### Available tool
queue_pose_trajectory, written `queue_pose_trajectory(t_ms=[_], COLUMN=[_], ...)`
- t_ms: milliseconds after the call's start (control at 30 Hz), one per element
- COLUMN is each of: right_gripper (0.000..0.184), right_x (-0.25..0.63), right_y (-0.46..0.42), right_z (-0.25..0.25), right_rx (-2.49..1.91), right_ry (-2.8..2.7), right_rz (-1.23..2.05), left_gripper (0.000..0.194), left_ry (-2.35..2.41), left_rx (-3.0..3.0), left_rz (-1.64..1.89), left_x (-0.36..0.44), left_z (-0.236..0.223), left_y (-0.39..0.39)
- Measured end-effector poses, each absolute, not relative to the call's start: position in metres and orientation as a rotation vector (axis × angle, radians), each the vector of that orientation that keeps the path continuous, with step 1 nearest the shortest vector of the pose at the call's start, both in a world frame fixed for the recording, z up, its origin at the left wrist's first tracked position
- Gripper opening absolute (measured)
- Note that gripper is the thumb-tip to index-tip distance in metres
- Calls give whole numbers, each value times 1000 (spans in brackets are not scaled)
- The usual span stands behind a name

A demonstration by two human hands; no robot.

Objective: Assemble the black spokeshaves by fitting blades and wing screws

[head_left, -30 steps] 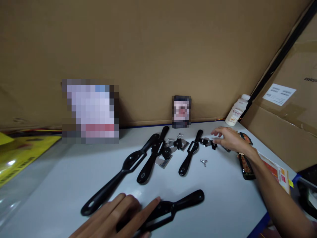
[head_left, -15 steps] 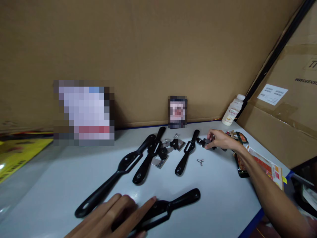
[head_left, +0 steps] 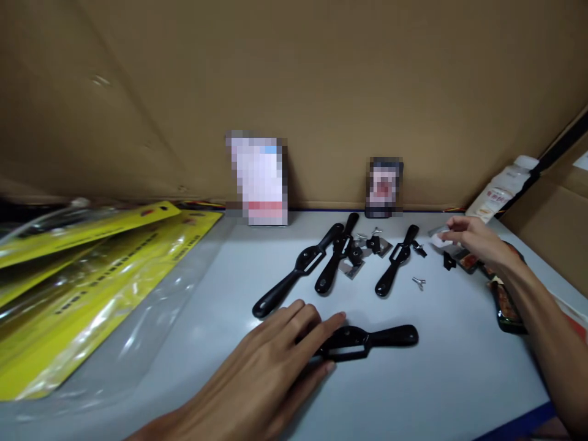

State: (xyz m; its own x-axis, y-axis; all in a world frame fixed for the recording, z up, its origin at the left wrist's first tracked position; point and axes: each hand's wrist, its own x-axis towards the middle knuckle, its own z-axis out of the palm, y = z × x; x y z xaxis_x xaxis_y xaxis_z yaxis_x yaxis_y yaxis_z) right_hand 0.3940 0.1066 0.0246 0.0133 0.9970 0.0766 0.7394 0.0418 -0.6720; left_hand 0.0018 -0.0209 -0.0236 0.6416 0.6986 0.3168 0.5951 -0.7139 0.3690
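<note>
My left hand [head_left: 280, 352] grips the near spokeshave body [head_left: 392, 336] by its left handle, the index finger stretched along its middle. The black body lies across the table front, with its slot bare. Over at the right, my right hand [head_left: 480, 242] pinches a thin, shiny flat piece that looks like a spokeshave blade [head_left: 441, 239], blurred by motion. Just below it lies a small black cap [head_left: 449, 261]. A second black cap [head_left: 419, 248] rests against the rightmost spokeshave body [head_left: 395, 263]. In front of that body sits a silver thumbscrew [head_left: 419, 282].
Two more spokeshave bodies [head_left: 296, 272] lie left of centre, with caps, blades [head_left: 351, 269] and screws beside them. Yellow packages [head_left: 114, 294] in clear plastic cover the left. A white bottle [head_left: 500, 190] and food packets [head_left: 508, 306] stand at the right; cardboard [head_left: 321, 79] walls the back.
The view has swung left, bringing the yellow packages in. My right hand has moved off the black cap and now pinches the flat shiny piece. My left hand stays on the near spokeshave.
</note>
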Motion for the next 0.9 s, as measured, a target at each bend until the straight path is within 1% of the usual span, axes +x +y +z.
queue_pose_trajectory(t_ms=[100,167,267,367,433,533,567,700,800,833,900], right_gripper=[31,34,35,43,41,25,23,25,33,33,26], right_x=[379,362,334,310,298,285,281,269,262,260,256], right_y=[98,89,75,59,51,41,39,28,21,19,17], right_z=[35,39,38,30,25,21,21,26,27,26,23], right_rx=[-1674,-1597,-1398,-1292,-1276,-1268,-1267,-1236,-1205,-1199,-1197], right_ry=[-1659,-1576,-1447,-1431,-1470,-1505,-1507,-1502,-1535,-1547,-1532], right_rz=[630,713,998,1305,1406,1451,1460,1524,1552,1549,1549], left_gripper=[39,34,30,32,34,38,39,42,49,50,50], left_ry=[999,965,968,964,951,947,942,918,874,869,880], left_rx=[2629,2612,2575,2548,2524,2487,2483,2499,2530,2537,2534], left_rz=[650,655,665,663,661,682,695,700,678,680,693], left_x=[1,2,4,4,4,4,4,3,4,5,6], left_z=[-25,-25,-24,-23,-24,-26,-26,-27,-26,-26,-26], left_y=[-21,-20,-19,-19,-19,-20,-20,-18,-17,-17,-17])
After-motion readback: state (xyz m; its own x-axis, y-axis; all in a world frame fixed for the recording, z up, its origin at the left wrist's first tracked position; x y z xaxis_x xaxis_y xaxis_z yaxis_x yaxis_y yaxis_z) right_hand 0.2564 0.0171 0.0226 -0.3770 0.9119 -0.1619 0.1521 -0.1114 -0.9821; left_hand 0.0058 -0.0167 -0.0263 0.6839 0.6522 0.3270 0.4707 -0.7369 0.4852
